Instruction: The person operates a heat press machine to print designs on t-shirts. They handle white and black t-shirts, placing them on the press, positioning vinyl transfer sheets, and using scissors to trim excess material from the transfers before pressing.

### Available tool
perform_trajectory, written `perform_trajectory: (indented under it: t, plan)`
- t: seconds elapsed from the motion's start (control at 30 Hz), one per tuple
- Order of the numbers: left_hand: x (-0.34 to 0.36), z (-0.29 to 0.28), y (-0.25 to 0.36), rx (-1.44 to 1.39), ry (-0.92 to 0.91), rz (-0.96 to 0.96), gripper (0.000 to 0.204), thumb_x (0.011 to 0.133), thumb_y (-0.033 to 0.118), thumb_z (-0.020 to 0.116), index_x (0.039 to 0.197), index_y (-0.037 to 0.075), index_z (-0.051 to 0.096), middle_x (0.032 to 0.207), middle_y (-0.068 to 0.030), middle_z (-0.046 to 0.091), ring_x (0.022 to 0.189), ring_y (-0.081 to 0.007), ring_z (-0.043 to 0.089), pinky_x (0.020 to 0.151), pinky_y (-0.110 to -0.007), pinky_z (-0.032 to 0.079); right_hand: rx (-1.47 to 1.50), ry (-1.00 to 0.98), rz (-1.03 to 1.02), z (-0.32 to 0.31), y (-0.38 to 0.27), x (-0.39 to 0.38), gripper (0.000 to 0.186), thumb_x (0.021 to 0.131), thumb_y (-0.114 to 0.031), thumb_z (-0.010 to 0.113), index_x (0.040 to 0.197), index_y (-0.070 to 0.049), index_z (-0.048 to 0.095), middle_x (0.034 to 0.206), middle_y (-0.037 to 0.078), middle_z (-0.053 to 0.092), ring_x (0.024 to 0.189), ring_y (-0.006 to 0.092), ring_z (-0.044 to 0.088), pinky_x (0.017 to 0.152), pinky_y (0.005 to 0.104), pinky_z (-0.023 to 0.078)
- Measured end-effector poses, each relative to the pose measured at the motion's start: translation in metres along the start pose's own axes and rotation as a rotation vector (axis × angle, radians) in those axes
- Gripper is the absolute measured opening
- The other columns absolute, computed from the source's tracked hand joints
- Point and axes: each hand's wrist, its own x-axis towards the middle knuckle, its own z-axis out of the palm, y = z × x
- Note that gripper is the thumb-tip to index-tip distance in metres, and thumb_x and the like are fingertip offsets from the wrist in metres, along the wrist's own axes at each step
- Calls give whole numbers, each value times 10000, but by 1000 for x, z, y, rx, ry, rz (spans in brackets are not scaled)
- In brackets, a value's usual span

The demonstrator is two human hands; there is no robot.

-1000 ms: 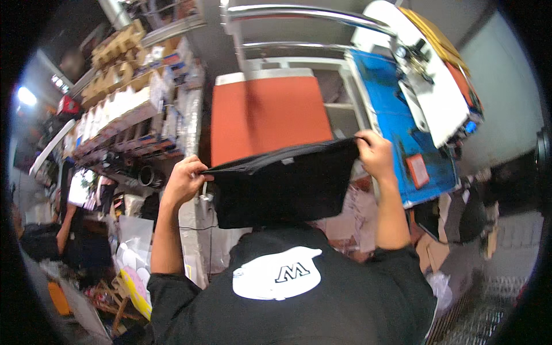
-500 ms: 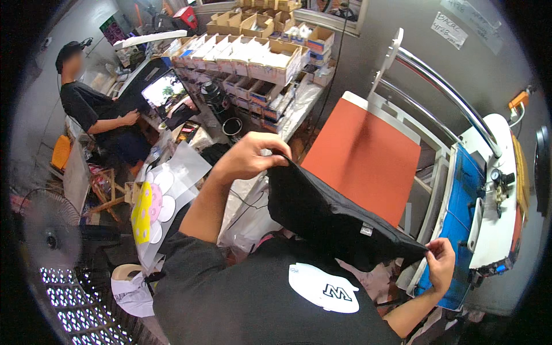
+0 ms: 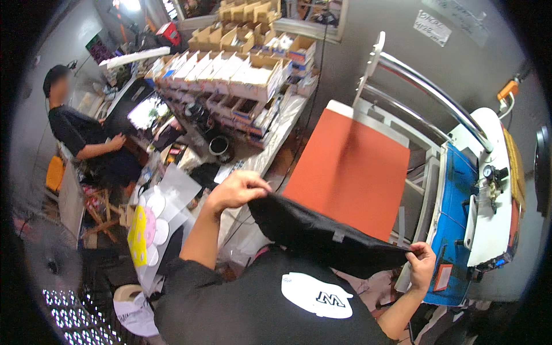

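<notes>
A black cloth [image 3: 305,227], with a small pale label near its upper edge, is stretched between my hands in front of my chest. My left hand [image 3: 234,191] pinches its left corner, fingers closed on the edge. At the other end, my right hand [image 3: 421,264] grips the right corner between thumb and fingers. The cloth sags between them, and its lower part blends into my black shirt [image 3: 230,305]. Just beyond it lies a flat red-orange pad [image 3: 351,172] on a white-framed press. Whether the cloth touches the pad, I cannot tell.
Chrome bars [image 3: 425,86] rise behind the pad; a blue panel [image 3: 451,224] and white housing [image 3: 489,172] flank it right. Cardboard bins [image 3: 259,86] fill a table at back left. Another person [image 3: 77,126] sits far left, near a screen. A fan [image 3: 52,253] stands at lower left.
Both hands have come down, the left one farther, and slightly left with the cloth. Its upper edge now slopes less. The whole view has also shifted a little.
</notes>
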Motion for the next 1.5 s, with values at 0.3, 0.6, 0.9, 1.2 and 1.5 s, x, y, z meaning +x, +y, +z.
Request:
perform_trajectory:
  t: [0.3, 0.6, 0.9, 1.2, 1.5]
  plan:
    - [7, 23, -1, -276, 113, -102, 110, 735, -52, 758, 787, 16, 689, 808, -38, 661, 790, -134, 635, 708, -272, 507, -344, 187, -59, 30, 10, -8, 97, 906, 34, 565, 977, 24, 630, 917, 50, 637, 874, 143, 589, 820, 275, 470]
    - [-4, -17, 44, 55, 113, -67, 152, 763, -36, 733, 913, -24, 752, 864, -96, 723, 798, -163, 688, 713, -277, 531, -320, 65, -47, 14, -43, -33, 174, 686, 114, 703, 839, 36, 674, 827, 102, 678, 775, 166, 638, 726, 275, 513]
    - [2, -9, 27, 99, 21, -196, 166, 664, 52, 835, 781, 4, 727, 702, -31, 674, 661, -93, 592, 620, -275, 470, -257, 115, 123, 11, -1, -32, 33, 909, -17, 648, 931, -16, 623, 769, -2, 586, 725, 71, 538, 651, 234, 434]
    - [-5, -23, 30, -34, -123, -110, 146, 706, -23, 756, 847, 12, 747, 889, -90, 726, 847, -219, 681, 858, -342, 505, -635, -78, -50, -1, -23, -35, 188, 749, 60, 684, 932, 22, 704, 861, 152, 679, 799, 289, 664, 732, 340, 515]
    - [77, -35, -12, -397, 26, -163, 72, 747, 8, 735, 807, 19, 697, 822, -62, 706, 851, -167, 697, 860, -306, 523, -485, 204, -138, -2, -40, 50, 141, 877, -58, 626, 965, 16, 707, 905, 118, 722, 839, 182, 673, 786, 318, 520]
